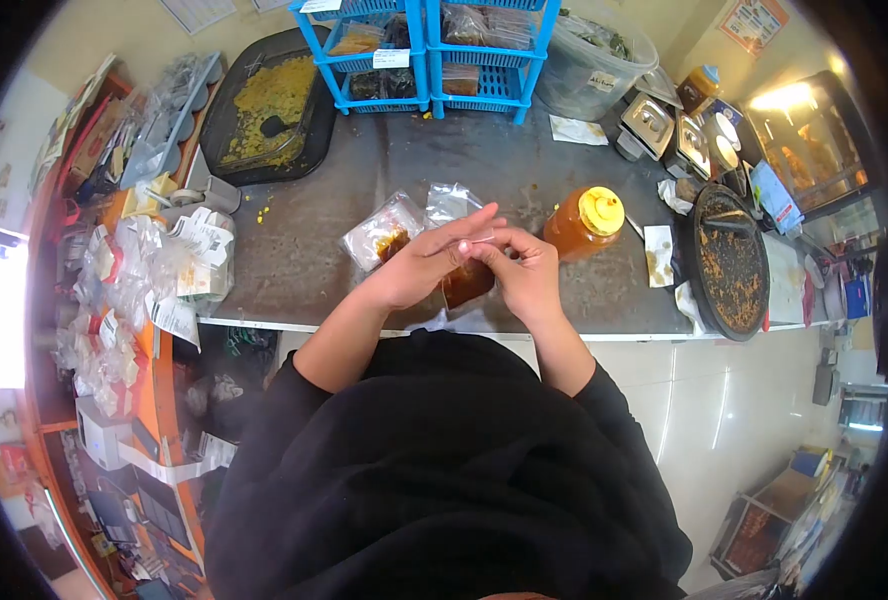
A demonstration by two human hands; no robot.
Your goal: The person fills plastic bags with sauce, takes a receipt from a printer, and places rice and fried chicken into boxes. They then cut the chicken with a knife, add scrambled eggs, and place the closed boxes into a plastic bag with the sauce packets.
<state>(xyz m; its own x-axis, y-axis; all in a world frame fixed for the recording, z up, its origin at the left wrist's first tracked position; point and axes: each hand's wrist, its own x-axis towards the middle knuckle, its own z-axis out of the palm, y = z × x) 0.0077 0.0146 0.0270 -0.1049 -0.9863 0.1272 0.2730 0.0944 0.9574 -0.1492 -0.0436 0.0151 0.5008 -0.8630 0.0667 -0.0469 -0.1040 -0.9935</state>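
Note:
Above the dark worktop, my left hand (424, 265) and my right hand (529, 273) meet at the top edge of a small clear plastic bag (469, 286) with reddish-brown sauce inside. My left thumb presses on the bag's edge while the other left fingers stretch out past it. Thumb and fingers of my right hand pinch the same edge. Behind my left hand lies a stack of clear bags (369, 235), with a brown sauce smear on it. Another clear bag (451, 200) lies just beyond my hands. To the right stands a sauce squeeze bottle (586, 222) with a yellow cap.
A black tray (234, 165) with yellowish crumbly food is at the back left. Blue shelf racks (424, 100) hold packets at the back. A round dark tray (709, 290) with brown bits, lidded metal containers (649, 127) and a clear tub (584, 85) stand on the right.

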